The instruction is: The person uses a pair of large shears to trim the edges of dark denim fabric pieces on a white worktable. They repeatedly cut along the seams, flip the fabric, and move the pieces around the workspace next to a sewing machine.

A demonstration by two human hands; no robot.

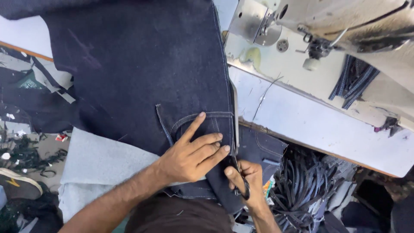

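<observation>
trimming step | left hand [189, 157] flat, fingers spread, pinning dark denim [142, 64] | right hand [246, 181] beside it clamped on scissors [239, 172] | next cut probably needs steady cloth

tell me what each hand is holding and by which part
The right hand grips scissors by the handle loops, blades along the dark denim edge. The left hand holds nothing, pressing flat on the denim.

A pale industrial sewing machine [345, 26] stands at the upper right on a white worktop [319, 125]. A bundle of dark fabric strips [353, 80] lies on the worktop beneath the machine's arm, and a heap of dark strips [302, 190] sits below the worktop's edge. Fabric scraps [26, 155] litter the floor at left, near a shoe [19, 181].
</observation>
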